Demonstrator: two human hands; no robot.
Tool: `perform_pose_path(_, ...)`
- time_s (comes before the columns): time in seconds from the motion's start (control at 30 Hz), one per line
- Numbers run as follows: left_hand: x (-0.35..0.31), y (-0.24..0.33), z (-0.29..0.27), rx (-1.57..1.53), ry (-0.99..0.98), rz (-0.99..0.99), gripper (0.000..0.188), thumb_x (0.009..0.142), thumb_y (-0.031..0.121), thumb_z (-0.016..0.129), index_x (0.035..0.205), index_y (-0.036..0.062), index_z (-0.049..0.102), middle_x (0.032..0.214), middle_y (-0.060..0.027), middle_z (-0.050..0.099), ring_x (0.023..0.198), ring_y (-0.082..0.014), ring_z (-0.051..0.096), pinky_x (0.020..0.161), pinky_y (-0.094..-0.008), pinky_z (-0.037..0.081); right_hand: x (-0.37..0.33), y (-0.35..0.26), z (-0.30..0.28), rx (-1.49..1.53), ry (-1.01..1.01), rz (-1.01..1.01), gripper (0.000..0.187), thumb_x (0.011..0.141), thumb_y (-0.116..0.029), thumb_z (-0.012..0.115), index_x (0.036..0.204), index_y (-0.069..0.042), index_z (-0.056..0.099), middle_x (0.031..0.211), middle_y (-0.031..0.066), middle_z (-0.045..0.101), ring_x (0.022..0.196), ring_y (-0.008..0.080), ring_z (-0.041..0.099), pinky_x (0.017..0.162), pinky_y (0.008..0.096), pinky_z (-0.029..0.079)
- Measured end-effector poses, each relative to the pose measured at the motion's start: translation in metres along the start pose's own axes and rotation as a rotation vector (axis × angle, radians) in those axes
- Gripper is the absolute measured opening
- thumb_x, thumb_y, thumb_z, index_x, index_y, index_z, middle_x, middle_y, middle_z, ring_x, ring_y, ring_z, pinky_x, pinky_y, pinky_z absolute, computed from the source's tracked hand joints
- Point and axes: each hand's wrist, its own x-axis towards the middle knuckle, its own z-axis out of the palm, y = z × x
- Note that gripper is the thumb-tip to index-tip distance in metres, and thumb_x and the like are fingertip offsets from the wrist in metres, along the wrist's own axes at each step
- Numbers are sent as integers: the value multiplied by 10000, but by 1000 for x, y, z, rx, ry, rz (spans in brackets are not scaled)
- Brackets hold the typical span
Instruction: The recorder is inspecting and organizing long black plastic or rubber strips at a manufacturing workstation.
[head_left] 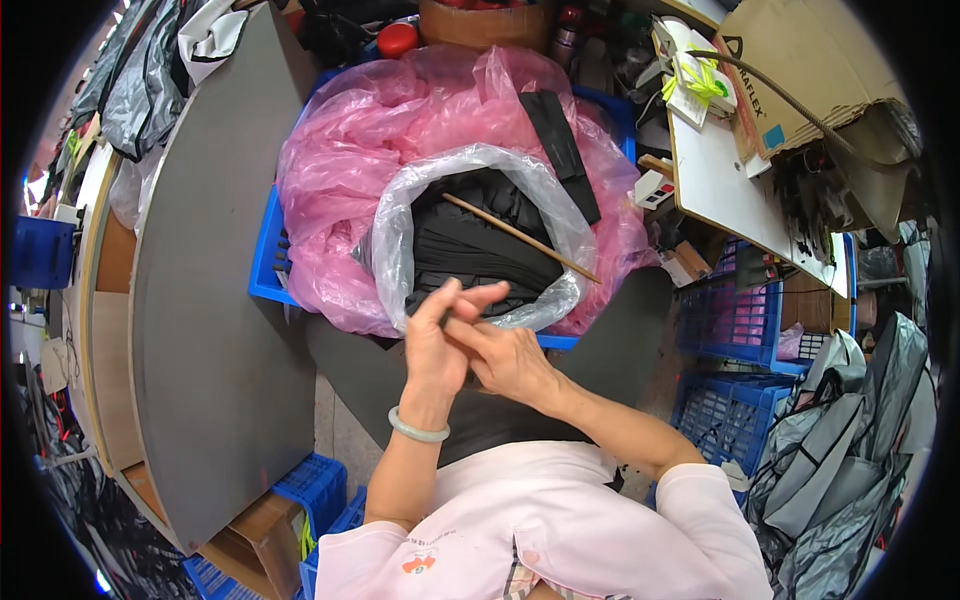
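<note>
Centrally, the left hand [437,340] and right hand [505,355] are pressing together, fingers closing on something unclear, near a clear bag [395,230] of black fabric [470,245] with a stick [520,238] lying across, pink plastic [340,150] surrounding.

Stick [520,238] lies on fabric [470,250] inside crate [265,260].

- Bright, even indoor light; colours read clearly and shadows stay soft.
- White glare streaks the crinkled clear plastic bag [480,170] and the pink plastic sheet [400,120].
- Fisheye bending curves the grey tabletop's edge [145,300]; corners fall to black.
- Centre is sharp; the rim softens slightly.
</note>
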Motion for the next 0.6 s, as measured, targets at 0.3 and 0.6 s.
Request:
perform_pose_path(0.3, 12, 12, -9, -261, 262, -59, 342, 896, 284, 552, 659, 37, 558, 912, -175, 656, 920, -262, 616, 900, -394, 446, 8, 6, 2, -6, -329, 104, 350, 718, -36, 530, 1060, -111, 545, 682, 180, 617, 618, 383, 610, 532, 489, 470)
perform_pose_path(0.6, 53, -9, -29, -140, 228, -271, 420, 874, 337, 598, 560, 115, 431, 712, -181, 635, 818, -303, 625, 775, -396, 466, 24, 41, 10, -122, -300, 165, 309, 715, -139, 608, 1020, -105, 567, 692, 158, 629, 672, 366, 621, 575, 457, 492)
